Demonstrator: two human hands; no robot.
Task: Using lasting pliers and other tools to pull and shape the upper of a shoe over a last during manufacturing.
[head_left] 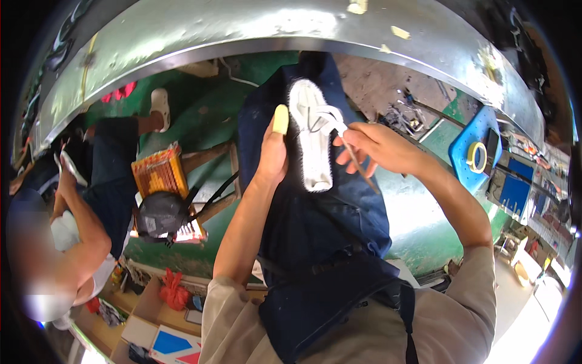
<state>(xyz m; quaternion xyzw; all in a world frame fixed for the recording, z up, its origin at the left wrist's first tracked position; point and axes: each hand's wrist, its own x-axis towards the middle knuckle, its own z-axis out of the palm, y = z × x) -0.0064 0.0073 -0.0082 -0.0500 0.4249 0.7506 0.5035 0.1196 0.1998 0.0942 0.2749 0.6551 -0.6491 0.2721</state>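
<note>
Left grip: the left hand is closed on the left side of a white sandal, its thumb in a yellow finger cover along the dark rim; its fingers are hidden.
Right grip: the right hand is narrowed to a pinch at the loose end of the white straps, with a thin brown strip trailing below the fingertips; whether that is a cord or a slim tool, I cannot tell.
Sandal's lie: between the two hands, inner face up, long axis running away from the body, far end leaning slightly left.
Key relation: the sandal's body lies right of the left hand and left of the right hand; the left is nearer, touching its edge, while the right stands off the sole and meets the straps just beside its right edge.
Lap: dark blue trousers are beneath the sandal.
Beyond: a metal desk curves across the top.
Right side: a roll of tape is on a blue panel.
Left side: a co-worker sits by an orange lattice piece.
</note>
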